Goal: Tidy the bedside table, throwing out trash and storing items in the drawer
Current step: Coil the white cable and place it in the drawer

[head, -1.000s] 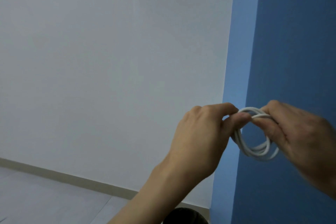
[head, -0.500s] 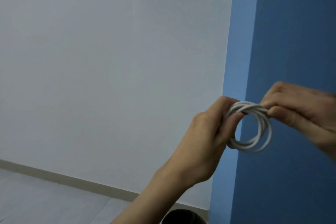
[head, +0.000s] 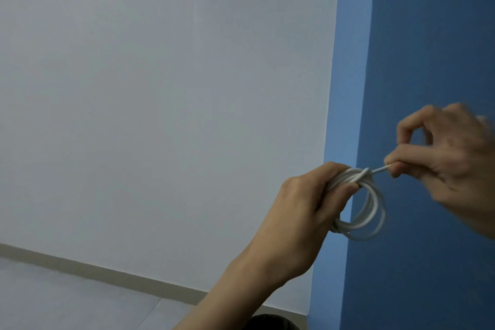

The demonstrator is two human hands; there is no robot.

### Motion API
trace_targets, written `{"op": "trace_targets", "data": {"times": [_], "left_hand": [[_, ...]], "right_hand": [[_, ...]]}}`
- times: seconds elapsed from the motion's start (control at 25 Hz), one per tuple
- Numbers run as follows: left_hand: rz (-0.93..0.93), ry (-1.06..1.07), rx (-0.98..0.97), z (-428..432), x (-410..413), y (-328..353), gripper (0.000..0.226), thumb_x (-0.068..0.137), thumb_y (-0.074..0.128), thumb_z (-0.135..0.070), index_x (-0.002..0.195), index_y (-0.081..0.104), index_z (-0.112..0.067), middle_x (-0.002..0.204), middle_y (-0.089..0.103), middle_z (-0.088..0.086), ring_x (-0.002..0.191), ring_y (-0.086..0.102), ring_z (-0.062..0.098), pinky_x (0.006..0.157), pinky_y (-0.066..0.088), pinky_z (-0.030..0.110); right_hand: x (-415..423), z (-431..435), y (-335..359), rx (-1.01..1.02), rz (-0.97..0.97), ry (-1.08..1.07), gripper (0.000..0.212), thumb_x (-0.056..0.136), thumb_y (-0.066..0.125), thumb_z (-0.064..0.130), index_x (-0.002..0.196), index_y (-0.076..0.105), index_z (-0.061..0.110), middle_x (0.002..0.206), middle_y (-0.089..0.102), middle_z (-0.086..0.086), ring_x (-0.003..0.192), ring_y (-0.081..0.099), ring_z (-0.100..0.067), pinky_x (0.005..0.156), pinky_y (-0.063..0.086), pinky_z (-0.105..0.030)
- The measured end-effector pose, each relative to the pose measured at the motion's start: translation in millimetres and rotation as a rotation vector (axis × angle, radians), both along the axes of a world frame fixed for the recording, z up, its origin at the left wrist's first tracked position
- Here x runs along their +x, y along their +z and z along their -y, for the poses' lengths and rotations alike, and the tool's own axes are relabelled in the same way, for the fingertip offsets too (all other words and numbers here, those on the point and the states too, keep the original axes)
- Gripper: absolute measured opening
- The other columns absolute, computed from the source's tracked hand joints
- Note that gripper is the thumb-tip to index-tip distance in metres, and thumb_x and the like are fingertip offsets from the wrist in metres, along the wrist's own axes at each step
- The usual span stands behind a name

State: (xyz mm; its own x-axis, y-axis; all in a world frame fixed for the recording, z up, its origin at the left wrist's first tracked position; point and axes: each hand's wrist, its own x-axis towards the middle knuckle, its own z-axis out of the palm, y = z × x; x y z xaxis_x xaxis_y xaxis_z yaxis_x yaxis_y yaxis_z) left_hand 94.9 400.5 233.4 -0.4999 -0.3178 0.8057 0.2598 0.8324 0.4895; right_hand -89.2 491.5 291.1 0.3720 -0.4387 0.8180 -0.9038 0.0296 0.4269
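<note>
A white cable (head: 371, 211) is wound into a small coil of several loops, held up in the air in front of a blue wall. My left hand (head: 300, 211) grips the coil's upper left side between thumb and fingers. My right hand (head: 450, 158) pinches the cable's free end, which runs taut from a wrap around the top of the coil out to the right. The bedside table and its drawer are out of sight.
A pale grey wall (head: 160, 115) fills the left, meeting a blue wall (head: 428, 35) at a corner on the right. Grey floor (head: 67, 300) with a beige skirting lies low left. A dark round object (head: 270, 323) peeks in at the bottom edge.
My right hand has left the coil's top and pulled the free end out to the upper right, drawing it tight around the loops. My left hand kept its grip and dropped slightly.
</note>
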Motion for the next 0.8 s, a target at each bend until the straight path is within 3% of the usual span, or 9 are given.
{"op": "trace_targets", "data": {"times": [0.08,0.16,0.24,0.32,0.44,0.52,0.64,0.72,0.8], "left_hand": [[-0.028,0.021,0.014,4,0,-1,0.015,0.097,0.049,-0.022,0.099,0.064,-0.019,0.054,0.044,-0.011,0.046,0.038,0.004,0.047,0.031,0.009],[-0.06,0.052,0.017,6,0,1,0.018,0.097,0.049,-0.021,0.107,0.064,-0.025,0.052,0.046,-0.012,0.045,0.04,0.004,0.048,0.031,0.008],[-0.087,0.109,-0.016,5,-1,3,0.02,0.097,0.05,-0.02,0.11,0.063,-0.026,0.051,0.047,-0.015,0.044,0.041,0.003,0.048,0.031,0.008],[-0.116,0.152,-0.04,1,-4,6,0.019,0.096,0.05,-0.018,0.109,0.063,-0.024,0.05,0.049,-0.017,0.044,0.041,0.002,0.049,0.032,0.01],[-0.176,0.144,-0.005,-5,-7,9,0.019,0.096,0.049,-0.017,0.108,0.062,-0.023,0.052,0.046,-0.009,0.045,0.039,0.006,0.048,0.035,0.02],[-0.186,0.132,-0.001,-8,-8,11,0.018,0.097,0.048,-0.017,0.108,0.061,-0.023,0.054,0.045,-0.006,0.046,0.039,0.012,0.048,0.036,0.024],[-0.165,0.133,-0.026,-13,-8,12,0.019,0.097,0.047,-0.018,0.109,0.061,-0.023,0.052,0.045,-0.01,0.045,0.04,0.008,0.049,0.036,0.022],[-0.16,0.132,-0.034,-14,-7,13,0.019,0.097,0.047,-0.019,0.11,0.061,-0.023,0.052,0.044,-0.012,0.045,0.039,0.005,0.05,0.036,0.02],[-0.155,0.118,-0.028,-13,-7,14,0.019,0.097,0.047,-0.019,0.11,0.061,-0.022,0.052,0.045,-0.011,0.045,0.039,0.005,0.05,0.036,0.019]], "right_hand": [[5,-6,0,0.108,0.09,0.034,0.031,0.086,0.042,0.043,0.065,0.06,0.03,0.078,0.042,0.016,0.064,0.035,-0.007,0.06,0.034,-0.026],[15,-15,-1,0.296,0.3,0.154,0.042,0.082,0.036,0.065,0.062,0.058,0.035,0.071,0.052,0.015,0.054,0.05,-0.005,0.051,0.038,-0.015],[31,-22,-4,0.53,0.628,0.434,0.051,0.062,0.051,0.079,0.06,0.065,0.029,0.057,0.061,0.004,0.038,0.052,-0.004,0.04,0.042,-0.015],[36,-25,-7,0.65,0.926,0.626,0.059,0.037,0.072,0.076,0.059,0.07,0.021,0.049,0.062,-0.012,0.037,0.056,-0.01,0.039,0.047,-0.017],[46,-19,-14,0.556,0.966,0.769,0.057,0.035,0.079,0.067,0.067,0.073,0.02,0.061,0.069,-0.016,0.047,0.066,-0.019,0.047,0.056,-0.025],[55,-16,-20,0.396,0.891,0.772,0.049,0.046,0.073,0.068,0.072,0.073,0.027,0.065,0.071,-0.006,0.048,0.063,-0.017,0.049,0.054,-0.019],[62,-13,-28,0.179,0.828,0.708,0.036,0.058,0.063,0.07,0.075,0.07,0.04,0.071,0.069,0.011,0.053,0.059,-0.008,0.05,0.045,-0.007],[65,-10,-31,0.102,0.862,0.731,0.033,0.06,0.06,0.071,0.075,0.069,0.043,0.073,0.069,0.019,0.07,0.063,0.002,0.062,0.044,0.0],[67,-6,-34,0.067,0.984,0.796,0.04,0.052,0.061,0.075,0.075,0.071,0.044,0.071,0.07,0.023,0.072,0.062,0.008,0.063,0.044,0.001]]}}
